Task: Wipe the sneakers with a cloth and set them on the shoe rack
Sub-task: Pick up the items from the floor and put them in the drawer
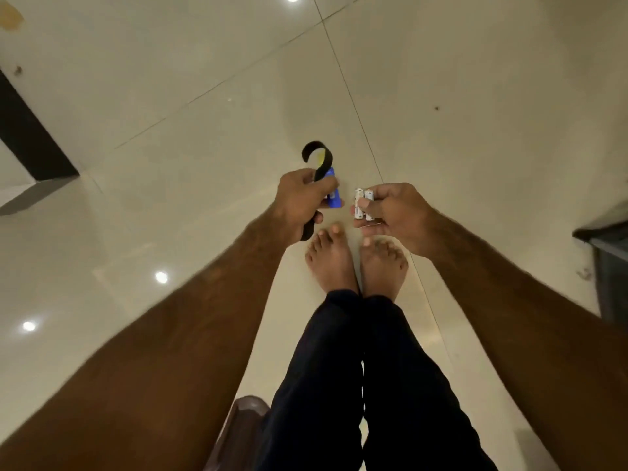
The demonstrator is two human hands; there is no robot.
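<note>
A: Head view, single frame. Person was seated, legs in dark trousers stretched forward, bare feet (356, 263) on the pale tiled floor (204, 113). Left hand (299, 202) was closed around a small blue device (333, 195) with a black strap (319, 161) looping up on its far side and trailing out below the palm.

B: And the right?

A: Right hand (394, 215) was pinching two white cylindrical cells, apparently batteries (363, 203), between thumb and fingers, upright, just right of the blue device but not touching it.

B: Where were the sneakers, cloth and rack?

A: None visible. No sneaker, no cloth, no shoe rack in frame. A dark edge at the far left and a dark box-like object (608, 266) at the right edge could not be identified.

B: So which step was in hand?

A: Judgement: none of the wiping task proper. Both hands were taken up with the device and cells, so the task looked not yet begun.

B: Next move?

A: It would call for freeing both hands, putting the device and cells down, then finding the cloth and a sneaker.

B: Containers?

A: Only the blue device might count as one; whether it had an open compartment, or anything inside, could not be told. A brown rounded object (244, 413) sat near the left thigh, unidentified.
</note>
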